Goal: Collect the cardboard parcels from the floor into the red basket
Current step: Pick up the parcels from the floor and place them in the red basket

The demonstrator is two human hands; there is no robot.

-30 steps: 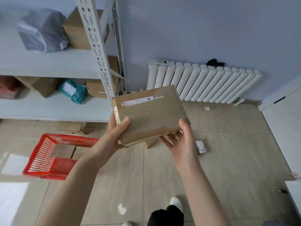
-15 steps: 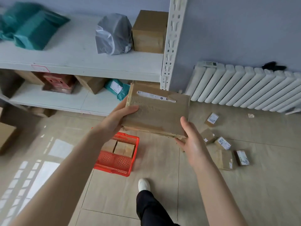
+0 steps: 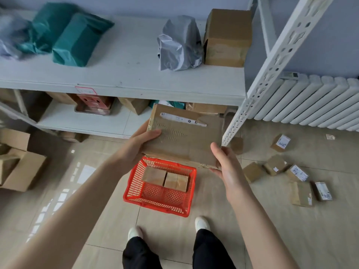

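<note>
While your left hand (image 3: 138,144) clamps the left edge of the flat cardboard parcel (image 3: 184,136), thumb on top and fingers curled beneath, the parcel hangs at frame centre, its long axis running left to right. Directly below and nearer you sits the red basket (image 3: 136,175), two small boxes (image 3: 165,178) already inside. Your right hand (image 3: 227,167) grips the lower right corner. More parcels (image 3: 299,181) lie on the floor at right.

flat parcel (image 3: 184,138) held over red basket (image 3: 134,177)
</note>
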